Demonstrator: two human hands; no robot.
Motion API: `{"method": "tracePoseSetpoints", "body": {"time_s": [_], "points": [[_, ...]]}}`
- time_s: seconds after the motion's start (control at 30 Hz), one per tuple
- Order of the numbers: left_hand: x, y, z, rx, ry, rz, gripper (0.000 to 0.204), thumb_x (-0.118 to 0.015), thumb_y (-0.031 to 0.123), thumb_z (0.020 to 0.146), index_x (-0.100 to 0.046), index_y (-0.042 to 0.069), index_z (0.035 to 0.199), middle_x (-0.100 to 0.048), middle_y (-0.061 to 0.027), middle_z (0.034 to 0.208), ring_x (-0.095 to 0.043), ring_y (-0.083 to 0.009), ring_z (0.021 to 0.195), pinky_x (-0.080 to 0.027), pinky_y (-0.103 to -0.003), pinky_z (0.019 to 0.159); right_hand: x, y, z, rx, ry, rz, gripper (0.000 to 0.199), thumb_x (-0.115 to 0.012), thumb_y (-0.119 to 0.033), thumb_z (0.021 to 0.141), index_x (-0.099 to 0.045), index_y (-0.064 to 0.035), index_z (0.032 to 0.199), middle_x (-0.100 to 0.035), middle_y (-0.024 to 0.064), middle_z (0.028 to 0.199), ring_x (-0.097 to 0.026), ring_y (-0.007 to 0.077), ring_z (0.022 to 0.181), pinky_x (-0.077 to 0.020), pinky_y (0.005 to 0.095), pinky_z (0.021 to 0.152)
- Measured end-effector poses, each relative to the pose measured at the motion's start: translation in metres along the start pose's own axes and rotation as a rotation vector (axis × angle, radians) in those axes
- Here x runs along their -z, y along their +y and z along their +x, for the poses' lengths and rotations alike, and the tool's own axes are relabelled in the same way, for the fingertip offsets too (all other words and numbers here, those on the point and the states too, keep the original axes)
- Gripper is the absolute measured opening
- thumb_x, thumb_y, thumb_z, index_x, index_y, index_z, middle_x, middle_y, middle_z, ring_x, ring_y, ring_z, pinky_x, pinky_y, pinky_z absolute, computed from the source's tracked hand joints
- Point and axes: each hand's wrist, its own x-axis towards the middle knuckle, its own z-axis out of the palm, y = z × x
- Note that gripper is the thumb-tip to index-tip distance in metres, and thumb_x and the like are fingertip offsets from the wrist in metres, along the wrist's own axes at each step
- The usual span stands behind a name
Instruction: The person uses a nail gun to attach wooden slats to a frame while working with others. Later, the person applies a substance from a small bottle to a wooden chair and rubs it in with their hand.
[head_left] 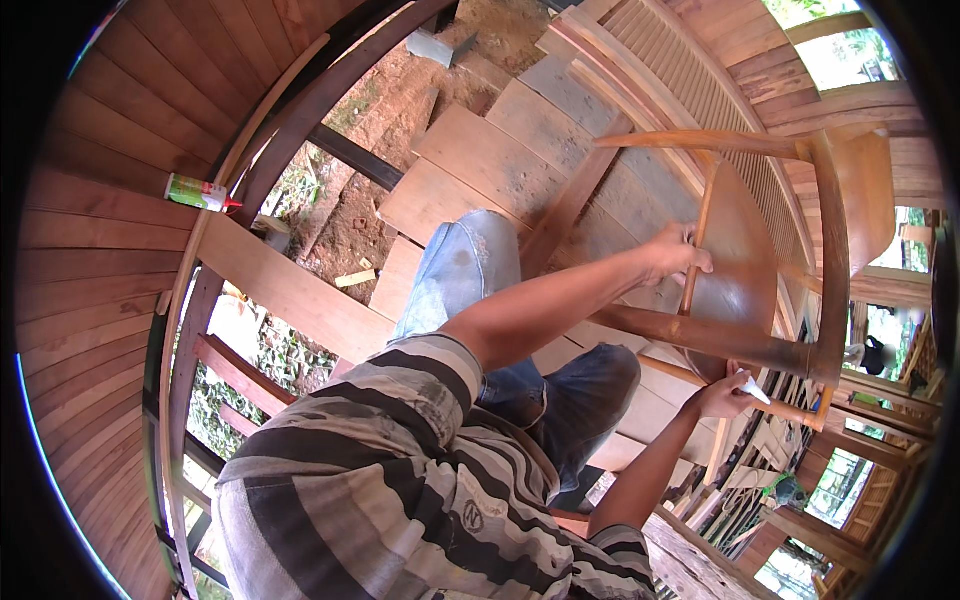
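Observation:
A brown wooden chair point(832, 250) with a smooth, curved seat panel point(735, 270) lies tipped on its side at the right. My left hand point(672, 254) is closed around the thin rail along the edge of that panel. Lower down, beside one of the chair's bars, my right hand point(724, 396) pinches a small white pointed piece point(756, 387). Its exact kind is too small to make out. The tip of the white piece lies close to the bar, and whether they touch is unclear.
Wooden planks point(480, 150) form the floor around my bent knees, with bare earth beyond. On the curved slatted wood surface at the left lies a green and white bottle point(197, 192) with a red tip. Slatted wooden panels point(700, 90) lean behind the chair.

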Motion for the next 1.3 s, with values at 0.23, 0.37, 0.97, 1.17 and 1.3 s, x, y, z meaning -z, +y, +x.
{"method": "tracePoseSetpoints", "body": {"time_s": [0.23,0.37,0.97,1.17,1.3], "points": [[0.001,-0.005,0.001,-0.001,0.033,0.003,0.058,-0.075,0.012,0.081,-0.059,0.007,0.136,-0.067,-0.0069,0.111,-0.066,-0.0197,0.100,-0.057,-0.038,0.083,0.003,0.001,-0.003,0.118,0.101,-0.199,0.051,-0.061,-0.037,0.104,-0.062,0.0113,0.119,-0.068,0.0250,0.089,-0.064,0.0326,0.070,-0.0518,0.0434,0.062],[0.001,-0.009,0.003,-0.005,0.067,0.015,0.054,-0.075,0.012,0.081,-0.061,0.006,0.132,-0.066,-0.0048,0.106,-0.065,-0.0180,0.096,-0.055,-0.035,0.080,0.004,0.015,0.001,-0.081,0.061,-0.367,0.048,-0.062,-0.035,0.102,-0.065,0.0069,0.125,-0.073,0.0261,0.096,-0.070,0.0375,0.078,-0.0525,0.0487,0.066],[0.015,-0.009,0.021,-0.082,0.034,-0.027,0.061,-0.074,0.008,0.083,-0.055,0.001,0.141,-0.069,-0.0107,0.095,-0.066,-0.0186,0.073,-0.056,-0.033,0.057,-0.010,0.015,0.001,0.210,0.027,-0.220,0.059,-0.077,-0.051,0.091,-0.068,0.0068,0.097,-0.069,0.0233,0.080,-0.068,0.0378,0.070,-0.0503,0.0509,0.062],[0.006,-0.019,0.022,-0.101,0.024,-0.087,0.059,-0.074,0.004,0.082,-0.057,0.000,0.139,-0.067,-0.0072,0.090,-0.064,-0.0156,0.071,-0.053,-0.031,0.057,-0.009,0.004,-0.009,-0.010,-0.055,-0.069,0.032,-0.052,-0.019,0.106,-0.066,0.0085,0.114,-0.074,0.0253,0.103,-0.075,0.0331,0.090,-0.0640,0.0429,0.088],[0.005,-0.018,0.018,-0.110,-0.001,-0.114,0.057,-0.074,0.003,0.082,-0.058,-0.001,0.137,-0.067,-0.0070,0.089,-0.064,-0.0145,0.072,-0.053,-0.031,0.058,0.006,0.034,-0.017,0.034,-0.112,-0.043,0.036,-0.051,-0.021,0.106,-0.062,0.0083,0.122,-0.072,0.0236,0.112,-0.074,0.0309,0.097,-0.0608,0.0422,0.094]]}}
